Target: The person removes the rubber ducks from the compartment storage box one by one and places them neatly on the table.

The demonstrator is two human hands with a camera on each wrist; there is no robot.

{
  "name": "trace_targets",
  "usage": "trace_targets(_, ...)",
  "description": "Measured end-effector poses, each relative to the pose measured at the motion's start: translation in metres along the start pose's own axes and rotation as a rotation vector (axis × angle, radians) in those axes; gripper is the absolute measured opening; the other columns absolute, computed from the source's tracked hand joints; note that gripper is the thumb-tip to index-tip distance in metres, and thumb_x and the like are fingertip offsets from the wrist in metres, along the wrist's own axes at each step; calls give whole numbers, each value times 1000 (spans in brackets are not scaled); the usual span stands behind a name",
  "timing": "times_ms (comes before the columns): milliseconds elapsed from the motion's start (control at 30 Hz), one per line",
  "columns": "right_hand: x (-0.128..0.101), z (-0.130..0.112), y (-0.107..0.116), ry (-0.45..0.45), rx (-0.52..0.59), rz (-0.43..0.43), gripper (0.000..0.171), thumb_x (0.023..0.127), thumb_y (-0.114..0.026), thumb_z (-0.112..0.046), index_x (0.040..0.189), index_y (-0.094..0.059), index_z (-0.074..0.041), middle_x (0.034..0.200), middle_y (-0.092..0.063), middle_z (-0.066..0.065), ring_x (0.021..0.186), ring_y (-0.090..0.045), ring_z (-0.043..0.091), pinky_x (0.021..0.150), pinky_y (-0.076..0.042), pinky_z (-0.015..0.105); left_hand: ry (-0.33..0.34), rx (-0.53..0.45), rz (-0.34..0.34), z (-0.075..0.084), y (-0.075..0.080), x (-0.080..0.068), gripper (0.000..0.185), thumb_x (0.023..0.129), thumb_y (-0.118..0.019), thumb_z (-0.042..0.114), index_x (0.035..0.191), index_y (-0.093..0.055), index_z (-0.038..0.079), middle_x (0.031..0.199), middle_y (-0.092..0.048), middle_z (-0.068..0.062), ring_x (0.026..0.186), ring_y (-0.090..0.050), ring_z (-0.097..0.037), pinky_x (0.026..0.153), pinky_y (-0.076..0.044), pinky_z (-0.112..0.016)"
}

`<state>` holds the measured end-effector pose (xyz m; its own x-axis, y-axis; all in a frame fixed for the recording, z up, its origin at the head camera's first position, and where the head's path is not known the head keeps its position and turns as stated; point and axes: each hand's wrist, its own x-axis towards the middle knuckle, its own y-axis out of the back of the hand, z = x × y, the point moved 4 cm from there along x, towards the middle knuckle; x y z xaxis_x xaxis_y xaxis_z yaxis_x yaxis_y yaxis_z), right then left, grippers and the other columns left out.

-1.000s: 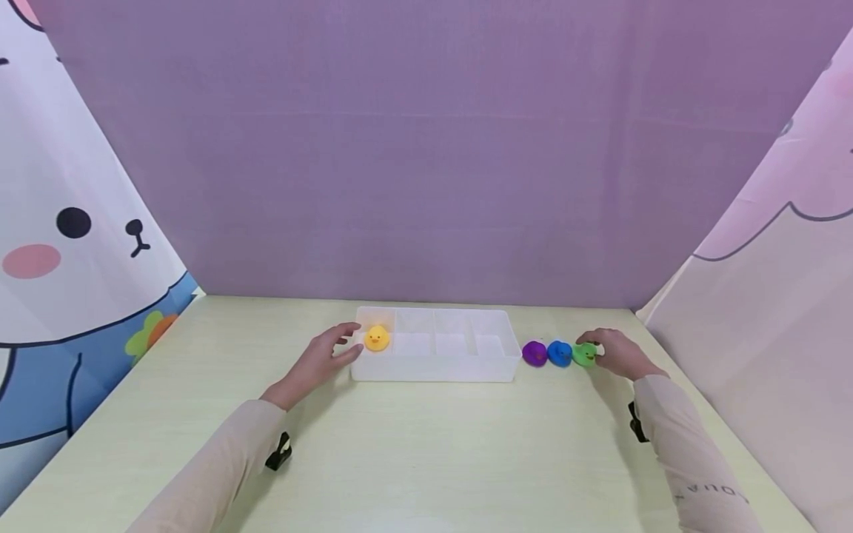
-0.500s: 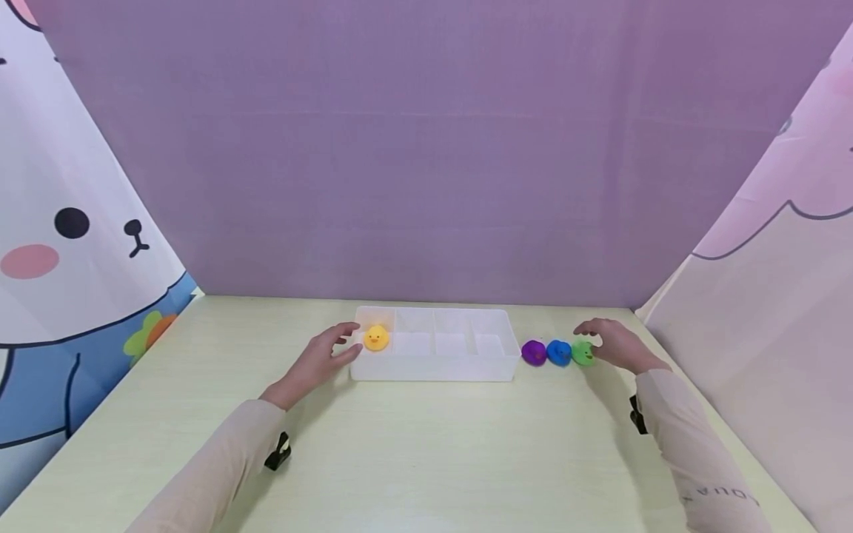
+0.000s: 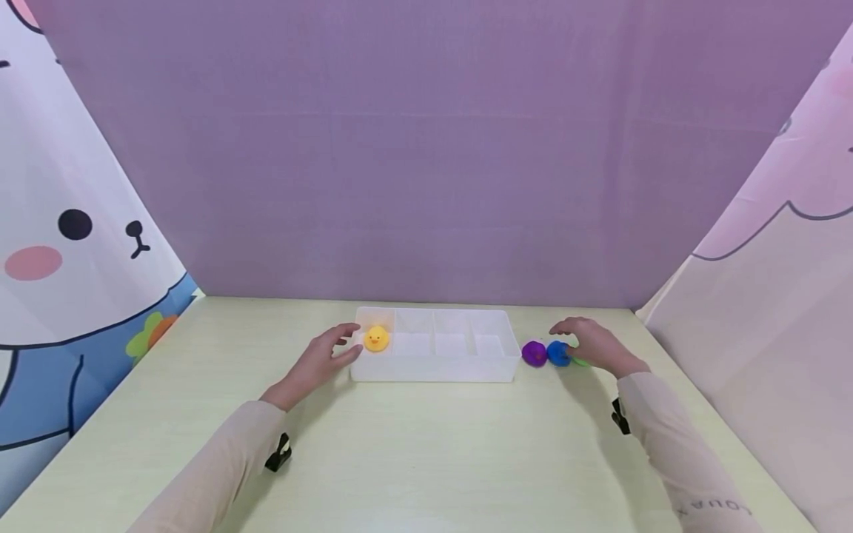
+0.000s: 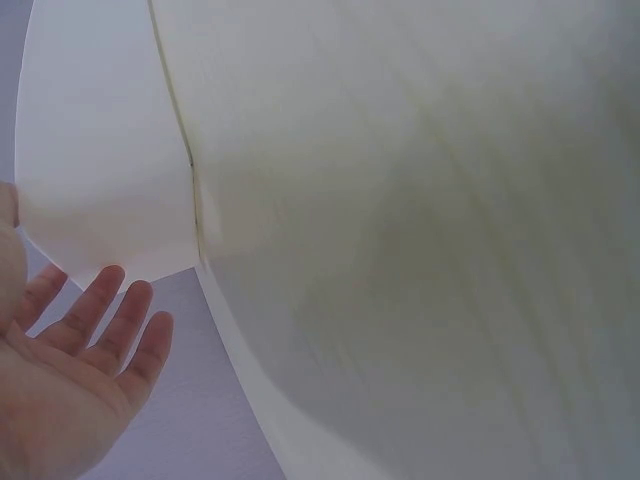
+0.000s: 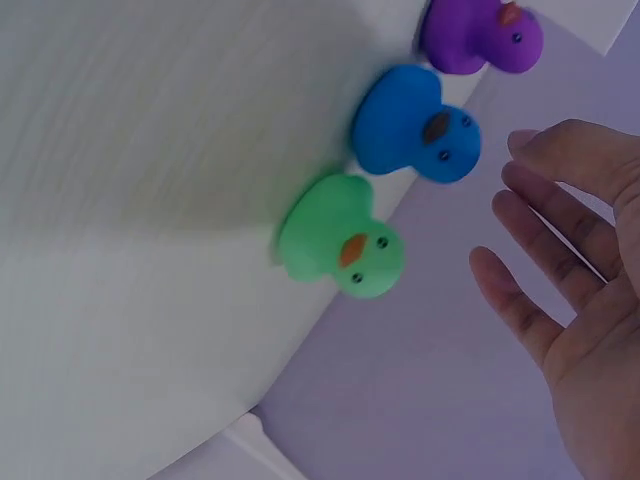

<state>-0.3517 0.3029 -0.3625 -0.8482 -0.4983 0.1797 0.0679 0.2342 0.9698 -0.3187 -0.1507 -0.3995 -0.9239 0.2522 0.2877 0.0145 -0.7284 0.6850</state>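
Note:
A white divided tray (image 3: 506, 361) lies on the pale table, with a yellow duck (image 3: 376, 338) in its leftmost compartment. To its right stand a purple duck (image 3: 534, 353) (image 5: 482, 36), a blue duck (image 3: 557, 354) (image 5: 414, 126) and a green duck (image 3: 581, 361) (image 5: 340, 243) in a row. My right hand (image 3: 586, 342) (image 5: 570, 300) hovers open over the blue and green ducks, its fingers spread and holding nothing. My left hand (image 3: 328, 353) (image 4: 70, 390) rests open against the tray's left end.
A purple backdrop stands behind the table (image 3: 426, 444), with cartoon-printed curtains at left (image 3: 73, 259) and right (image 3: 773, 296). Three tray compartments to the right of the yellow duck hold nothing.
My right hand has let go of the green duck, lifted and shifted left over the blue one. The left hand and the ducks have stayed in place.

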Motion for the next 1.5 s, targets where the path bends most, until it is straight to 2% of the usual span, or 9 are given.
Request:
trace_targets(367, 18, -35, 3, 59, 0, 22, 31, 76, -66, 0, 107, -63, -1, 104, -65, 14, 97, -59, 31, 85, -49, 46, 6, 6, 6, 0, 1, 0, 47, 89, -59, 20, 130, -46, 1, 128, -51, -22, 109, -54, -39, 92, -44, -51)
trace_targets(900, 57, -92, 0, 159, -18, -16, 32, 79, -66, -5, 111, -63, -5, 112, -64, 9, 106, -58, 28, 89, -48, 43, -9, 5, 15, -4, 2, 0, 47, 89, -59, 22, 129, -46, 2, 127, -52, -22, 108, -54, -39, 91, -45, -52)
trace_targets(1200, 78, -123, -4, 277, -17, 37, 29, 78, -68, -6, 107, -65, -5, 108, -66, 6, 102, -61, 25, 89, -49, 40, -18, 3, 17, -4, 2, 1, 46, 89, -59, 21, 129, -47, 1, 126, -52, -23, 108, -54, -40, 90, -46, -52)
trace_targets(1500, 98, -151, -15, 282, 4, -37, 28, 82, -64, -8, 110, -64, -8, 112, -65, 5, 107, -58, 22, 90, -48, 32, -32, -5, 23, -2, 3, 0, 45, 89, -59, 19, 128, -47, 0, 125, -53, -24, 107, -55, -41, 90, -46, -53)
